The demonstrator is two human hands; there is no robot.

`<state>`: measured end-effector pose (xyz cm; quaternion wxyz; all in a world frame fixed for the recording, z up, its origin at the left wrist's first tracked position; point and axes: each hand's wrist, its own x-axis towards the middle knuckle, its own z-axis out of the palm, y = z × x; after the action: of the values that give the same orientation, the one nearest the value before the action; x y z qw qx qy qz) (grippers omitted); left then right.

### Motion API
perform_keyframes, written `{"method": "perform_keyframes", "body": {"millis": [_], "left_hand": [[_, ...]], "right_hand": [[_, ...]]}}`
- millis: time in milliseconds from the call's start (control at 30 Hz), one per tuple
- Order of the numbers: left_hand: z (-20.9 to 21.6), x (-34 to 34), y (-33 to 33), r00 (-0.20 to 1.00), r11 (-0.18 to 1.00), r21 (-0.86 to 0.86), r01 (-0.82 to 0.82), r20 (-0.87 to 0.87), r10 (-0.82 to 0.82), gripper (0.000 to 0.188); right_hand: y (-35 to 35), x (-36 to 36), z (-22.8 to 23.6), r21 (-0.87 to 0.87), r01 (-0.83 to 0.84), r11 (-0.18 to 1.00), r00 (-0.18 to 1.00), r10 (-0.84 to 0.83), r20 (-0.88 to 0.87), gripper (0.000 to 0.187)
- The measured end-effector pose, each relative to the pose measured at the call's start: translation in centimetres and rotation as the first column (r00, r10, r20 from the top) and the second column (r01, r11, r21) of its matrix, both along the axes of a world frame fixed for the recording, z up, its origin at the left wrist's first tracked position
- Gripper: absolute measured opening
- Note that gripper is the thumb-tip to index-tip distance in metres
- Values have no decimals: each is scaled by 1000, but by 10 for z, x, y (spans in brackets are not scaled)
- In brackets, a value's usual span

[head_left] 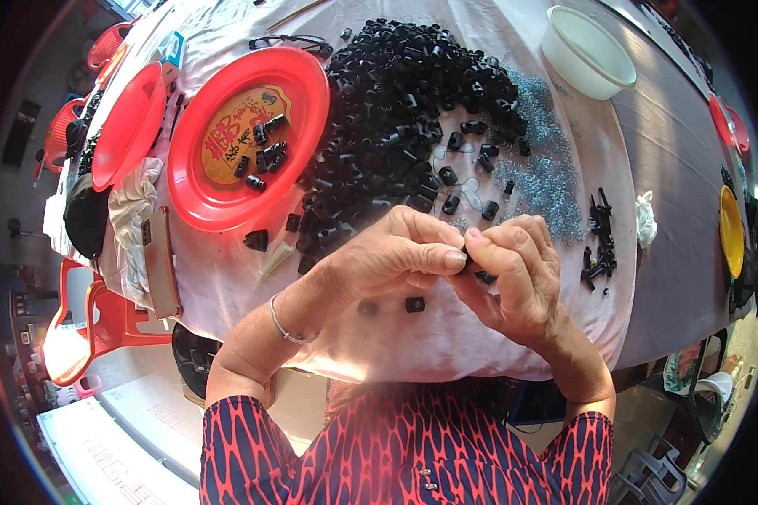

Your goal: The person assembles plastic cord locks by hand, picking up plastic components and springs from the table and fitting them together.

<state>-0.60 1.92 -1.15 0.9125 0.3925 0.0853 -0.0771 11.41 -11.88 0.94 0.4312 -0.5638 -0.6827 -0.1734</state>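
My left hand [393, 251] and my right hand [520, 278] meet above the near part of the cloth-covered table. Thumbs and fingers of both pinch a small black plastic part [466, 259], mostly hidden by the fingertips. Another dark piece [485, 276] shows below my right fingers; whether it is held or lies on the cloth I cannot tell. Just beyond my hands spreads a big heap of short black plastic parts [379, 126]. One loose black part [414, 305] lies nearer me, below the left hand.
Left of the heap, a red round tray [189, 198] holds several black parts, with eyeglasses [290, 42] behind it. Tiny silvery metal pieces [547, 168] spread right of the heap, beside slim black pieces [600, 236]. A whitish plastic tub [588, 55] stands far right.
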Motion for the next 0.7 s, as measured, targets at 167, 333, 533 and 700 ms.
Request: {"method": "perform_keyframes", "body": {"millis": [167, 333, 533, 700], "left_hand": [[-2, -1, -3, 1000, 999, -29, -28, 1, 28, 16], [0, -3, -4, 998, 1000, -8, -13, -54, 12, 15], [19, -9, 0, 992, 946, 317, 73, 78, -103, 17], [74, -20, 10, 852, 558, 683, -472, 191, 488, 19]], "right_hand": [[-2, 1, 4, -9, -15, 1000, 999, 15, 40, 34], [-4, 2, -2, 1, -77, 997, 997, 77, 30, 32], [-5, 5, 15, -150, -407, 901, 872, 334, -359, 37], [-8, 33, 5, -188, -61, 980, 902, -27, -431, 31]]}}
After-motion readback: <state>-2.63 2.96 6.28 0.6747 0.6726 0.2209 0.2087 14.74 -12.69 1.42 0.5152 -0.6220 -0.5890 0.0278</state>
